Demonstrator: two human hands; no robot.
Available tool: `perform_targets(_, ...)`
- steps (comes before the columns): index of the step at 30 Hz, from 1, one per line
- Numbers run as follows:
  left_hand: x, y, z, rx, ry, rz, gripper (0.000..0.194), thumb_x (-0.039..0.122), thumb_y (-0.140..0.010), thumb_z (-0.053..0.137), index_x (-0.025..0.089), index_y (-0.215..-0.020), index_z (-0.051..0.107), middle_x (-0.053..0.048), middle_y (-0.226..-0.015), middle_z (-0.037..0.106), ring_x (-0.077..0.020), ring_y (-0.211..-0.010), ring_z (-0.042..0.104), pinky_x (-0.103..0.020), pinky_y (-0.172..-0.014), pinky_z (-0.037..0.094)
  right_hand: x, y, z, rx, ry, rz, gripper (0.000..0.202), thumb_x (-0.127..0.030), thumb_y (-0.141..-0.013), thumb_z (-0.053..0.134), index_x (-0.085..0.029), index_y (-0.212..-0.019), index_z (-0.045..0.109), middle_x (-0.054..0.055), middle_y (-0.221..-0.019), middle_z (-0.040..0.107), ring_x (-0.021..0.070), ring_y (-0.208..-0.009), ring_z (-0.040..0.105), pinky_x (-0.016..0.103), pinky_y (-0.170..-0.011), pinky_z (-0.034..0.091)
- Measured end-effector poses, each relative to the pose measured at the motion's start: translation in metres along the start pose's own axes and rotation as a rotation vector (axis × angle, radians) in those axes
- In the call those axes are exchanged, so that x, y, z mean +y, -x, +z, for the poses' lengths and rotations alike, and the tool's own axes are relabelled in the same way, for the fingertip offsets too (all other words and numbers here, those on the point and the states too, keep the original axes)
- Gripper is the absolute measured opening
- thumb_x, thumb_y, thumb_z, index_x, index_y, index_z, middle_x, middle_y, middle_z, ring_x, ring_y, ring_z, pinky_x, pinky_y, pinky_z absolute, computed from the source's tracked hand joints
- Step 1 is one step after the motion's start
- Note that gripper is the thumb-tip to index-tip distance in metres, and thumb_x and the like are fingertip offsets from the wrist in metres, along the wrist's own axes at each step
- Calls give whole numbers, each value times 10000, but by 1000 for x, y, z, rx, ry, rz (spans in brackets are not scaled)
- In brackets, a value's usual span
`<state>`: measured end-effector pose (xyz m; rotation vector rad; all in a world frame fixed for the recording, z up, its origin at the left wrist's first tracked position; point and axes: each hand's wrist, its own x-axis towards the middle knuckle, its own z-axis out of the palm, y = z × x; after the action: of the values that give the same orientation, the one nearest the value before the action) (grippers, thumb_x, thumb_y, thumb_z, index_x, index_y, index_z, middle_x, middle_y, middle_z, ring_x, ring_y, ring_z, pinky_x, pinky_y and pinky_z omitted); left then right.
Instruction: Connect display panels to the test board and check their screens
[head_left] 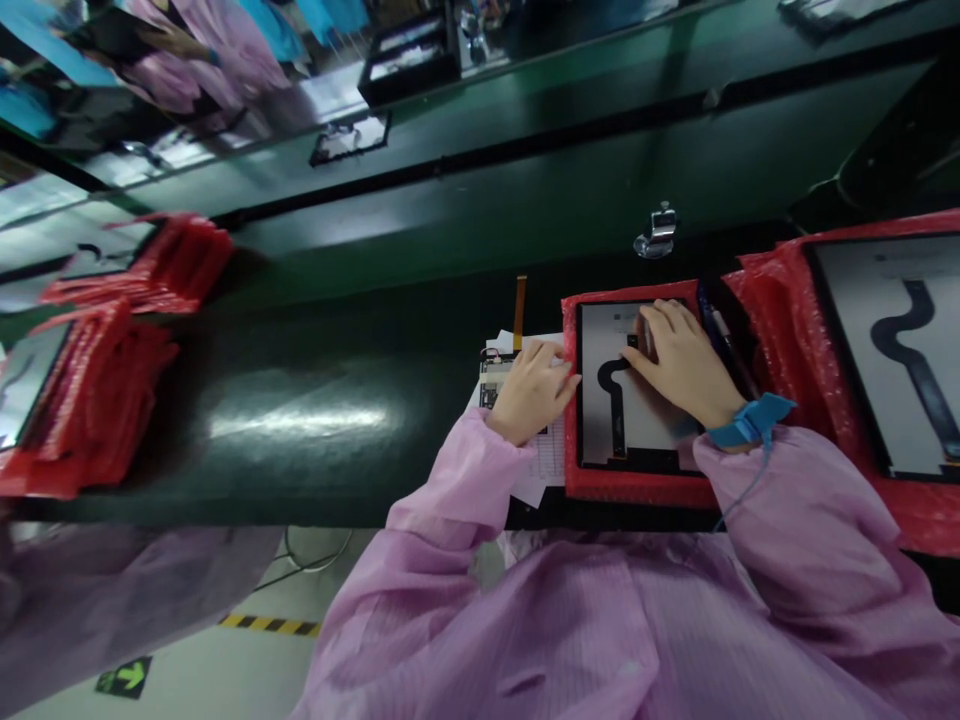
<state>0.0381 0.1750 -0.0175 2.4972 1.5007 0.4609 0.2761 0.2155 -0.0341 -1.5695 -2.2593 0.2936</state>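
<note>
A display panel (660,430) with a pale back and dark rim lies on a red bubble-wrap sleeve (637,490). A black S-shaped flex cable (616,400) runs across it. My right hand (682,365), wearing a blue wrist strap (750,420), rests on the panel with thumb and fingers apart. Its thumb touches the cable's upper end. Left of the panel, my left hand (531,392) has curled fingers over a small circuit board (493,376), partly covering it; whatever lies under the fingertips is hidden. An orange ribbon cable (520,310) extends behind the board. White papers (551,455) lie underneath.
Another panel (862,330) on red sleeves sits at the right, with a pen (724,325) beside the sleeves. Stacked red sleeves (97,400) with panels stand at left. A metal dispenser-like object (658,232) is behind. A person's pink sleeve (142,590) shows lower left.
</note>
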Motion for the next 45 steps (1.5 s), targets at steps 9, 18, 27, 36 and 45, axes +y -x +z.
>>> perform_targets(9,18,7,10,-6,62,8,293,201,-1019,505,102,-1214,699,-145,-1248,713,-269,-1152,623,-467,-1064,522,-4,1,-2,-102,54,29,634,-461,-986,497,-16,-1438,494,291,-1593,402,429,-1531,326,604,-1226,326)
perform_targets(18,-7,9,-4,42,-88,-549,847,454,-851,759,100,-1526,389,-272,-1571,406,-454,-1472,382,-626,-1187,364,-8,3,-4,-114,67,51,637,-461,-997,482,-7,-1443,499,288,-1607,389,432,-1536,323,585,-1239,314)
perform_targets(27,-18,9,-14,-44,-75,-636,1004,368,-826,712,147,-1640,169,-260,-1562,401,-446,-1426,427,-633,-1124,424,-6,4,-2,-100,70,40,688,-481,-995,483,16,-1471,477,298,-1621,365,445,-1536,320,602,-1243,302)
perform_targets(36,-7,14,2,23,-62,-545,881,330,-879,673,218,-1625,218,-223,-1652,265,-475,-1518,269,-695,-1166,339,-7,4,-3,-116,64,46,701,-491,-996,466,8,-1490,461,290,-1629,357,437,-1546,304,614,-1242,300)
perform_targets(45,-15,26,-28,-119,35,-609,958,414,-883,731,223,-1625,156,-235,-1625,220,-487,-1519,262,-688,-1156,385,-9,3,-9,-180,72,67,772,-500,-980,518,26,-1532,399,294,-1654,303,432,-1567,253,589,-1265,274)
